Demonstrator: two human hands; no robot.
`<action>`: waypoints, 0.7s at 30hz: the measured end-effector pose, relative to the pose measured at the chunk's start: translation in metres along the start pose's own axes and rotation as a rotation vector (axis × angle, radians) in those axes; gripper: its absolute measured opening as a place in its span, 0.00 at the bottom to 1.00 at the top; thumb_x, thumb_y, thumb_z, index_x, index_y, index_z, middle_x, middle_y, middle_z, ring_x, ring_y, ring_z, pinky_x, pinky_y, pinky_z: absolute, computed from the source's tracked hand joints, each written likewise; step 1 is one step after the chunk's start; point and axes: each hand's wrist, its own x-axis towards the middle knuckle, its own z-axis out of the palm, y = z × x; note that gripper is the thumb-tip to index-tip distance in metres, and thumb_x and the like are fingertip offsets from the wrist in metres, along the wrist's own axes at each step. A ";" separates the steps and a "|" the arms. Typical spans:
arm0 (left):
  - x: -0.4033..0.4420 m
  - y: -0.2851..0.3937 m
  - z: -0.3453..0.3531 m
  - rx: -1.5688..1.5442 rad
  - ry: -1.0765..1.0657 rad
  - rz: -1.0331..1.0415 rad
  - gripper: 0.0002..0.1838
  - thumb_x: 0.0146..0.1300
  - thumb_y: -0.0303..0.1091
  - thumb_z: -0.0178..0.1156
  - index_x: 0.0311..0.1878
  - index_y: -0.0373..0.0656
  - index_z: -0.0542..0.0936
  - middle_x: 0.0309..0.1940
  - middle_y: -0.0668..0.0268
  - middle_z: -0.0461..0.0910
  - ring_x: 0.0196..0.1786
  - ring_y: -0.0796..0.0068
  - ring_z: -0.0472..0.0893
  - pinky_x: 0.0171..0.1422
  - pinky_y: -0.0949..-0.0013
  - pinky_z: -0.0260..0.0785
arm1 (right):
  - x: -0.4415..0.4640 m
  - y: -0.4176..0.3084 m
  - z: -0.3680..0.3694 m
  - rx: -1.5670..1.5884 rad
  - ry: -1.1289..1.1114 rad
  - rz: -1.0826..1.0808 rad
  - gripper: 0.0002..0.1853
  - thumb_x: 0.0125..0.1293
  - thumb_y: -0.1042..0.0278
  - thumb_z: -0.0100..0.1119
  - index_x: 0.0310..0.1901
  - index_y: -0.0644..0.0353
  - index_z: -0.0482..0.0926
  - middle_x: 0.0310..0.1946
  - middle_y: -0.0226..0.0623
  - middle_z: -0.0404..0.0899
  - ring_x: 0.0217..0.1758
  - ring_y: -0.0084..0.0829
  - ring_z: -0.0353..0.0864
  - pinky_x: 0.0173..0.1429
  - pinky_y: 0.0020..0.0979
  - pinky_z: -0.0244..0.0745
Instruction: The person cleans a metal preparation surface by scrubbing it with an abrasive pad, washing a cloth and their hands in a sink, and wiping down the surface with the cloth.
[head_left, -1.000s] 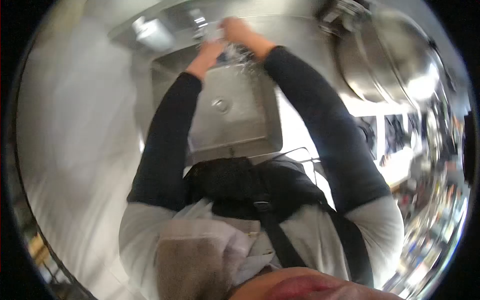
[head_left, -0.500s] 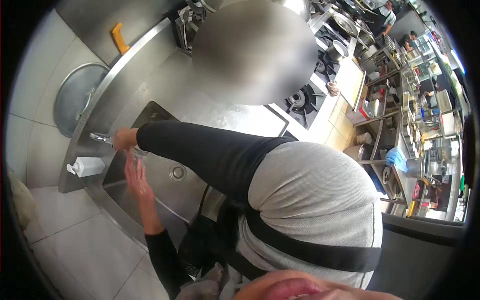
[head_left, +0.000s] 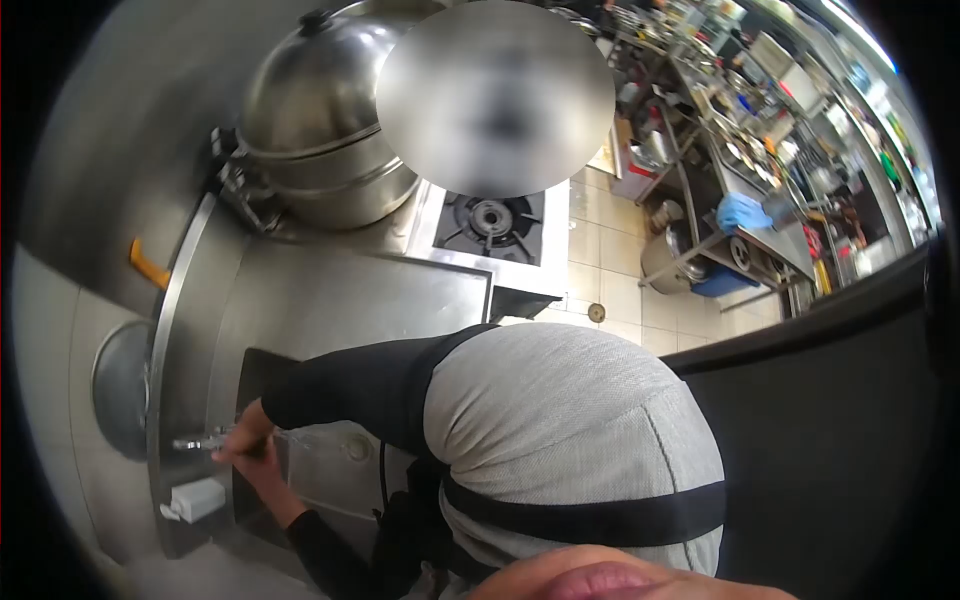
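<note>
Head view, looking down and tilted. Both bare hands at the faucet [head_left: 200, 442], on the wall side of the stainless sink [head_left: 315, 482]. Right hand [head_left: 248, 432] crosses the faucet's inner end, fingers partly bent; whether it grips the faucet, cannot tell. Left hand [head_left: 262, 472] reaches in from below, overlapped by the right. How far open the left is and whether it holds anything: cannot tell, fingers hidden. Clear streaks, apparently water, beside the hands over the basin. Dark sleeves on both forearms.

White pump bottle [head_left: 197, 500] on the sink ledge, near the faucet. Sink drain [head_left: 357, 447] in the basin floor, apart from the hands. Round metal lid [head_left: 122, 390] on edge behind the ledge, orange handle [head_left: 148, 263] farther along. Beyond the steel counter [head_left: 330, 300]: large steamer pot with domed lid [head_left: 330, 110], gas burner [head_left: 490, 218] beside it. Across the tiled floor, metal shelving with a blue cloth [head_left: 742, 212]. Blurred oval hides part of the stove area.
</note>
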 end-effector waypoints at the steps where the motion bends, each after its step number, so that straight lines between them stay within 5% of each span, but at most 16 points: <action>1: 0.043 -0.006 -0.031 0.113 -0.056 -0.016 0.36 0.71 0.63 0.53 0.67 0.40 0.67 0.61 0.57 0.71 0.65 0.65 0.69 0.71 0.57 0.59 | 0.001 0.013 -0.004 0.065 -0.012 -0.009 0.30 0.63 0.41 0.62 0.50 0.65 0.83 0.42 0.48 0.85 0.47 0.41 0.83 0.51 0.41 0.79; 5: 0.159 -0.008 -0.107 0.609 0.006 -0.019 0.30 0.71 0.60 0.56 0.52 0.36 0.76 0.42 0.62 0.79 0.45 0.71 0.80 0.51 0.65 0.74 | -0.031 0.051 -0.036 0.160 -0.001 0.057 0.34 0.67 0.39 0.57 0.56 0.67 0.80 0.43 0.49 0.84 0.46 0.39 0.81 0.49 0.40 0.78; 9: 0.118 -0.007 -0.047 1.076 0.282 -0.022 0.32 0.68 0.64 0.59 0.46 0.36 0.80 0.28 0.67 0.79 0.32 0.75 0.80 0.37 0.71 0.75 | -0.076 0.047 -0.051 0.197 0.071 0.408 0.29 0.68 0.46 0.60 0.58 0.66 0.79 0.51 0.51 0.82 0.57 0.41 0.79 0.58 0.39 0.75; 11: 0.099 -0.002 -0.027 1.424 0.320 -0.045 0.39 0.66 0.69 0.56 0.50 0.34 0.81 0.30 0.64 0.81 0.34 0.72 0.82 0.40 0.67 0.76 | -0.051 0.103 -0.042 -0.231 0.106 -0.185 0.26 0.67 0.52 0.62 0.59 0.65 0.77 0.54 0.51 0.81 0.59 0.44 0.79 0.59 0.41 0.76; 12: 0.086 -0.004 -0.014 1.355 0.331 0.087 0.47 0.54 0.74 0.63 0.58 0.36 0.83 0.43 0.58 0.85 0.44 0.67 0.84 0.48 0.63 0.78 | -0.066 0.083 -0.038 -0.297 0.097 -0.376 0.28 0.65 0.56 0.65 0.62 0.65 0.74 0.58 0.52 0.78 0.61 0.47 0.78 0.61 0.43 0.76; 13: 0.068 0.001 -0.016 1.476 0.188 0.052 0.42 0.67 0.68 0.54 0.64 0.35 0.77 0.45 0.54 0.86 0.46 0.62 0.84 0.52 0.59 0.75 | -0.079 0.062 -0.032 -0.362 0.100 -0.568 0.32 0.62 0.60 0.68 0.65 0.64 0.71 0.62 0.53 0.76 0.63 0.50 0.77 0.63 0.44 0.75; 14: 0.093 0.004 -0.038 1.598 0.335 -0.080 0.42 0.65 0.67 0.56 0.64 0.35 0.77 0.58 0.55 0.81 0.58 0.61 0.81 0.64 0.58 0.72 | -0.055 0.081 -0.020 -0.407 0.123 -0.668 0.37 0.58 0.60 0.72 0.68 0.63 0.69 0.63 0.53 0.74 0.63 0.52 0.76 0.64 0.45 0.74; 15: 0.029 -0.002 -0.014 1.486 0.173 0.098 0.29 0.72 0.48 0.59 0.66 0.35 0.75 0.58 0.53 0.81 0.59 0.60 0.80 0.63 0.61 0.71 | -0.026 0.090 -0.007 -0.407 0.196 -0.771 0.36 0.53 0.58 0.75 0.62 0.63 0.74 0.61 0.53 0.76 0.61 0.52 0.76 0.63 0.46 0.73; 17: -0.026 -0.006 0.005 1.026 -0.163 0.282 0.27 0.64 0.32 0.64 0.65 0.34 0.74 0.61 0.55 0.77 0.63 0.63 0.77 0.67 0.62 0.68 | 0.029 0.117 0.016 -0.492 0.357 -1.023 0.33 0.45 0.54 0.81 0.53 0.63 0.83 0.56 0.53 0.79 0.59 0.53 0.77 0.59 0.48 0.74; 18: -0.016 -0.005 -0.027 1.048 -0.380 0.368 0.26 0.62 0.30 0.64 0.64 0.35 0.74 0.61 0.56 0.77 0.62 0.63 0.77 0.67 0.62 0.68 | 0.033 0.093 0.021 -0.595 0.272 -0.762 0.37 0.41 0.57 0.82 0.56 0.61 0.80 0.55 0.50 0.80 0.59 0.49 0.79 0.60 0.46 0.75; 19: -0.029 -0.010 -0.043 1.020 -0.382 0.446 0.27 0.61 0.27 0.64 0.65 0.36 0.73 0.63 0.58 0.75 0.64 0.65 0.76 0.68 0.63 0.67 | 0.037 0.069 0.025 -0.753 0.172 -0.480 0.42 0.38 0.60 0.83 0.59 0.59 0.77 0.53 0.47 0.81 0.58 0.46 0.81 0.60 0.44 0.76; 20: -0.072 0.002 -0.012 0.959 -0.201 0.180 0.31 0.60 0.25 0.64 0.68 0.37 0.71 0.67 0.58 0.72 0.68 0.66 0.72 0.71 0.65 0.64 | 0.039 0.043 0.026 -0.927 0.052 -0.232 0.47 0.34 0.63 0.85 0.62 0.57 0.75 0.52 0.44 0.83 0.58 0.42 0.83 0.60 0.41 0.78; 21: -0.078 0.005 -0.026 0.967 -0.204 0.279 0.32 0.60 0.23 0.64 0.69 0.38 0.70 0.68 0.60 0.72 0.68 0.67 0.72 0.70 0.65 0.64 | 0.062 0.041 0.026 -0.990 -0.075 -0.108 0.44 0.40 0.65 0.82 0.64 0.55 0.74 0.52 0.48 0.83 0.58 0.45 0.82 0.59 0.44 0.78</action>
